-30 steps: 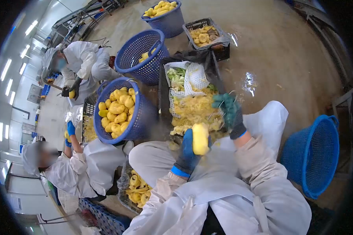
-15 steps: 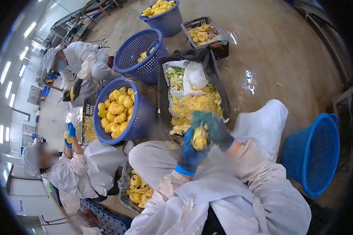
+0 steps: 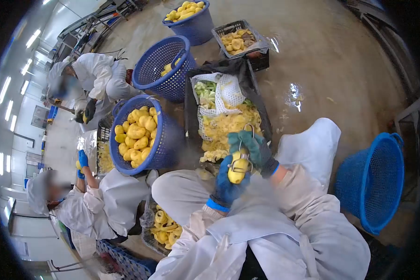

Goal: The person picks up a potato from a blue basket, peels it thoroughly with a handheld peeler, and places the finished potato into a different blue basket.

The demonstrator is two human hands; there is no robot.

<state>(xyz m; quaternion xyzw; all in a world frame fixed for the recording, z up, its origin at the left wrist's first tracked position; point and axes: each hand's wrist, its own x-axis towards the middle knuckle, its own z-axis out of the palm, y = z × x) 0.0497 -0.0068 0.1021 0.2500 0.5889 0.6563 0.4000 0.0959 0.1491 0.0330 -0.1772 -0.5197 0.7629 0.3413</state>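
A yellow potato (image 3: 236, 177) is gripped in my left hand (image 3: 225, 186), in a blue glove whose fingers wrap round its side. My right hand (image 3: 257, 153), in a green-blue glove, is closed on a metal peeler (image 3: 250, 128). The peeler's wire loop sticks out above the fist, and its head lies against the top of the potato. Just beyond both hands is a black-lined crate (image 3: 189, 93) with yellow peelings (image 3: 231, 126), green scraps and white foam netting.
At left stands a blue-purple basket (image 3: 172, 144) full of potatoes; similar baskets (image 3: 156, 70) stand further back. A small crate (image 3: 261, 60) of pieces is behind the lined one. A blue basket (image 3: 350, 182) stands at right. Two co-workers (image 3: 86, 205) in white work at left.
The peeler, blurred before, now shows clearly against the potato. My right hand has shifted slightly down, and the view has moved a little. Both hands keep their hold.
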